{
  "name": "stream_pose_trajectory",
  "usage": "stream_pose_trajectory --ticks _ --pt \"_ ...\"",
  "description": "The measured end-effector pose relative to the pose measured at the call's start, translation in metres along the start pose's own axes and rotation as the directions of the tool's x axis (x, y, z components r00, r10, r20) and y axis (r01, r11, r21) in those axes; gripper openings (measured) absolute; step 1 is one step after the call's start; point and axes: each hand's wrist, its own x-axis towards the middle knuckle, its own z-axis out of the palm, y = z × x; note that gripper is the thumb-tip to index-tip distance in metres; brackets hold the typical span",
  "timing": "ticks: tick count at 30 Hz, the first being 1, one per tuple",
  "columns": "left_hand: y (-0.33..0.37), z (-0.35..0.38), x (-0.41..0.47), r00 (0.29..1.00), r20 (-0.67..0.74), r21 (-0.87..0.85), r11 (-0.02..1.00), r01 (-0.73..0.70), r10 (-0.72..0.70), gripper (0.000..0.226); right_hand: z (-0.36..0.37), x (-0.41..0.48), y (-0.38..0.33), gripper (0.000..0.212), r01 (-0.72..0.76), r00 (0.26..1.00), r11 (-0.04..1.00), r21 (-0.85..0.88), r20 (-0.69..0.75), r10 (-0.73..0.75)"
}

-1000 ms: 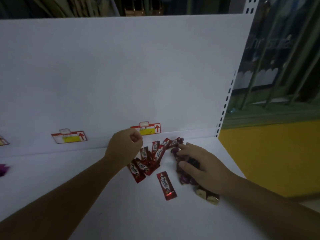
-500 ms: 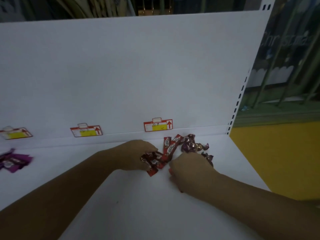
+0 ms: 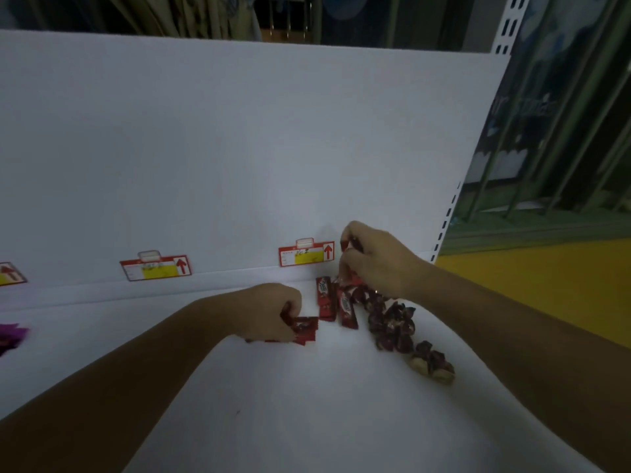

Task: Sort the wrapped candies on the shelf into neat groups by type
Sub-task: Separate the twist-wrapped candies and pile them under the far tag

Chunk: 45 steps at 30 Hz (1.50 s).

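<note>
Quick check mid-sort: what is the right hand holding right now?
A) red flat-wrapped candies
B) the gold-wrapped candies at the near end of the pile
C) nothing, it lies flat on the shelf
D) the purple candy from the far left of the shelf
A: the right hand is up off the shelf with its fingers curled round red flat-wrapped candies; the gold-wrapped candies lie apart from it.

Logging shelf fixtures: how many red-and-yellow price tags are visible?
3: one price tag cut off at left edge, one left of centre, one beside the right hand; more possibly off-frame.
</note>
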Motion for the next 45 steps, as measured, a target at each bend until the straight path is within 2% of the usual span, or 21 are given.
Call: stream_pose_trajectory --ticks 2,4,6,8,10,12,16,17,19,21,25,30,33,36,39,42,45 --pt "0.000 -0.001 -0.005 0.999 0.017 -0.086 0.996 0.036 -0.035 0.023 -0.007 0.013 0.007 0.009 0.001 1.000 0.999 -0.039 -0.001 -0.001" --pt "-0.001 -0.002 -0.010 0.998 0.027 -0.297 0.953 0.066 -0.060 0.016 -0.011 0.022 0.015 0.009 -0.022 1.000 0.997 -0.069 -0.012 0.021" --pt "-0.003 -0.005 -0.013 0.995 -0.001 -0.555 0.828 0.079 -0.096 0.007 -0.014 0.030 0.025 0.012 -0.034 0.999 0.987 -0.159 0.023 0.038" --pt "-0.004 -0.006 -0.012 0.989 -0.053 -0.664 0.744 0.067 -0.137 0.013 -0.015 0.034 0.036 0.014 -0.016 0.995 0.950 -0.311 0.088 0.046" --pt "-0.002 -0.002 -0.005 0.984 -0.087 -0.639 0.766 0.066 -0.158 0.029 -0.016 0.036 0.048 0.009 -0.014 0.992 0.913 -0.408 0.108 0.064" --pt "0.006 0.002 0.003 0.975 -0.096 -0.613 0.784 0.101 -0.201 0.038 -0.016 0.037 0.056 0.014 -0.011 0.994 0.883 -0.470 0.093 0.061" --pt "0.022 0.010 0.025 0.934 -0.161 -0.608 0.777 0.161 -0.319 0.012 -0.006 0.045 0.051 0.020 0.062 0.984 0.826 -0.560 0.173 0.043" --pt "0.027 0.012 0.030 0.926 -0.217 -0.568 0.811 0.138 -0.310 0.006 -0.004 0.048 0.049 0.020 0.070 0.979 0.825 -0.560 0.198 0.051" --pt "0.034 0.019 0.040 0.908 -0.341 -0.359 0.927 0.112 -0.242 0.022 -0.003 0.053 0.046 0.022 0.082 0.967 0.817 -0.571 0.244 0.074" --pt "0.040 0.025 0.045 0.895 -0.385 -0.195 0.968 0.158 -0.224 0.030 -0.002 0.057 0.048 0.022 0.089 0.946 0.794 -0.602 0.300 0.121" --pt "0.033 0.029 0.047 0.924 -0.320 -0.172 0.972 0.159 -0.208 0.026 0.005 0.059 0.044 0.025 0.150 0.917 0.740 -0.655 0.372 0.143" --pt "0.003 0.018 0.027 0.940 -0.256 -0.120 0.973 0.199 -0.224 0.021 0.015 0.062 0.034 0.017 0.265 0.906 0.664 -0.699 0.416 0.076" --pt "-0.011 0.014 0.014 0.937 -0.266 -0.178 0.967 0.180 -0.224 0.020 0.020 0.062 0.025 0.021 0.335 0.876 0.717 -0.612 0.482 0.002" --pt "-0.022 0.003 -0.002 0.894 -0.304 -0.384 0.901 0.201 -0.329 0.029 0.020 0.063 0.018 0.019 0.350 0.861 0.824 -0.446 0.499 -0.096" --pt "-0.036 -0.007 -0.017 0.859 -0.275 -0.618 0.764 0.186 -0.431 0.026 0.020 0.064 0.018 0.022 0.393 0.877 0.788 -0.474 0.452 -0.165" --pt "-0.043 -0.010 -0.029 0.866 -0.224 -0.740 0.656 0.147 -0.447 0.023 0.029 0.062 0.016 0.033 0.525 0.792 0.715 -0.462 0.572 -0.212" --pt "-0.045 -0.006 -0.037 0.857 -0.220 -0.811 0.576 0.106 -0.467 0.016 0.039 0.063 0.017 0.046 0.500 0.785 0.713 -0.491 0.605 -0.134"
